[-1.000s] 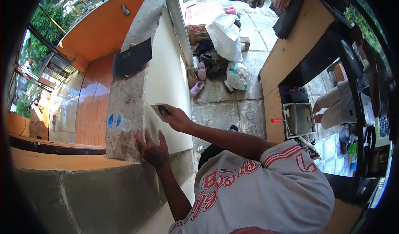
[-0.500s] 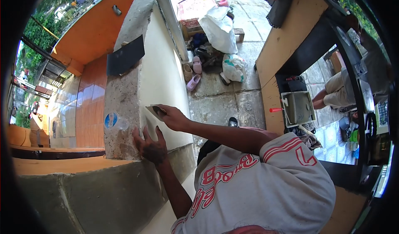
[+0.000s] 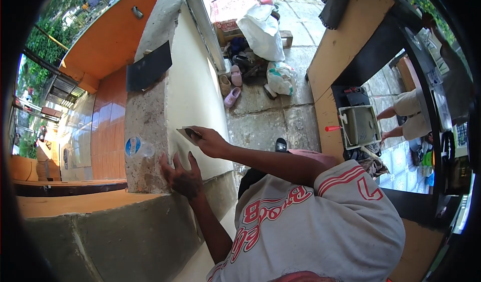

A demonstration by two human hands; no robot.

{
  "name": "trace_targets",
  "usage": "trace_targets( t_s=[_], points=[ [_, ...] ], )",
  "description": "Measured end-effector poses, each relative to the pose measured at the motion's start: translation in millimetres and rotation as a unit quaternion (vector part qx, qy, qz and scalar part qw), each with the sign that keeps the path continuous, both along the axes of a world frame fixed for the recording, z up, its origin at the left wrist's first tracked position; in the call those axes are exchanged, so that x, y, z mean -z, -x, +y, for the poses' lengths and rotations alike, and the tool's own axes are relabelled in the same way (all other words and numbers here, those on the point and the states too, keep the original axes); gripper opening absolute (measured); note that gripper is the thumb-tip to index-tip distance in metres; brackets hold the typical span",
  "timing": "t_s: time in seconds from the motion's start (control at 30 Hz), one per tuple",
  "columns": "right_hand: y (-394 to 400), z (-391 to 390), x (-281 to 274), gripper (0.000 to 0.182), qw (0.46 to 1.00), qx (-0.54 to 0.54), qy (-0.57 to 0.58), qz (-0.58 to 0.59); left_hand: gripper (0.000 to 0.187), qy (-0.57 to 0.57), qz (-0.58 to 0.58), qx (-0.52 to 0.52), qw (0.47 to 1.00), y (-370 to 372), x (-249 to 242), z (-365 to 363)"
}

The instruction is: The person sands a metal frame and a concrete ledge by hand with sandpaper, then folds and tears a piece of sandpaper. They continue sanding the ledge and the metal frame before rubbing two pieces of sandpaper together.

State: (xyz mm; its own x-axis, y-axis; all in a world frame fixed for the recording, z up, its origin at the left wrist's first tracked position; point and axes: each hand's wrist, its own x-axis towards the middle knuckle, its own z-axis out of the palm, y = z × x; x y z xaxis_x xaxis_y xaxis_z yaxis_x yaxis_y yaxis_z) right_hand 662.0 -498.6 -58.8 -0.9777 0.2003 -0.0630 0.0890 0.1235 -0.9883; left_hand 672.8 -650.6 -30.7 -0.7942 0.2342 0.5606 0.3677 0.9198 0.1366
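The right hand (image 3: 210, 143) is closed around a flat scraper (image 3: 184, 132), its thin, pale blade jutting past the fingers at the cream wall (image 3: 193, 86), near the top edge; whether it touches is unclear. Just beside, the left hand (image 3: 181, 178) rests, fingers spread, against the rough concrete ledge (image 3: 148, 109).

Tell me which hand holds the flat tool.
The right hand, which grips the flat tool at the cream wall. The left hand, spread at the edge of the rough ledge, shows no tool.
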Motion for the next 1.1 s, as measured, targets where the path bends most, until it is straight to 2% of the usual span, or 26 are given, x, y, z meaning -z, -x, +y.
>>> trace_targets(
  t_s=[0.33,0.4,0.5,0.53,1.1],
  points=[
    [0.0,-4.0,7.8,0.039,1.000,0.002,0.002,0.013,0.031,0.006,0.017,-0.008,1.000,3.4,4.7,0.1],
    [-1.3,-5.3,7.4,0.039,0.999,0.002,0.031,0.010,0.030,0.002,0.023,-0.010,1.000,4.5,6.3,0.7],
    [-1.7,-8.0,9.2,0.037,1.000,0.003,0.013,0.008,0.029,0.006,0.007,-0.025,1.000,2.9,1.8,3.6],
    [-1.3,-7.3,12.1,0.042,0.999,-0.024,0.027,-0.008,0.029,0.005,0.008,-0.021,1.000,3.4,2.0,4.4],
    [-8.7,3.1,6.6,0.039,1.000,-0.001,0.002,-0.008,0.029,0.013,0.015,-0.024,1.000,2.2,2.8,6.8]
  ],
)
